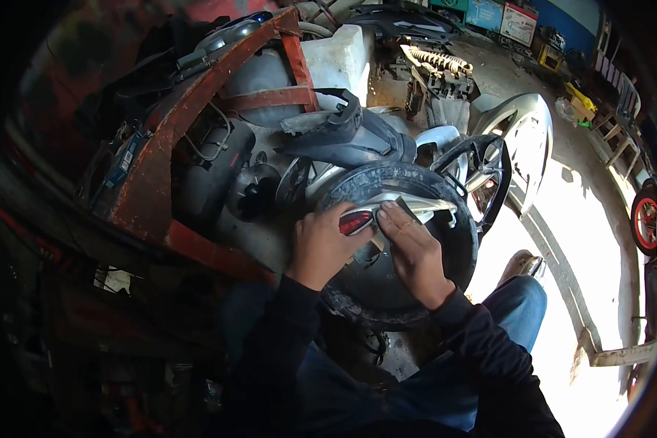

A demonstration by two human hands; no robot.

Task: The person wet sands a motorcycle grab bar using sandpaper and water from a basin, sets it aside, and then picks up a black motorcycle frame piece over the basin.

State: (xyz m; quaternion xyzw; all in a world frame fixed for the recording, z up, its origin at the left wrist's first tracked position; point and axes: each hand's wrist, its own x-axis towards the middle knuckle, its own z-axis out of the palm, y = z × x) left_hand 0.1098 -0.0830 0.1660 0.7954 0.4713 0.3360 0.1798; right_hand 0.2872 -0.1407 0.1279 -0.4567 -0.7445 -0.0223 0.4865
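Red lamp (355, 223) is between our two hands, above the black round basin (387, 174), and we see it beside the fingers of the left grip. From left to right we tell the rest. Far to the left of the grips, we have the rusty red metal frame (142, 197), and within it the dark cylinder (213, 171) lies tilted. Next comes our left grip (315, 247); its fingers are closed around the left end of the lamp. Behind both grips, farther from us, we notice the dark plastic panel (365, 150). From the lamp, the silver piece (423, 206) reaches to the right, partly behind our fingers. Our right grip (416, 248) has the fingers straight and near together, with the tips touching this piece; the thumb is hidden, so we cannot tell how firmly it holds. To the right of this grip, we find the large silver body panel (522, 146), and well apart, farther right, the wheel with red rim (644, 219).
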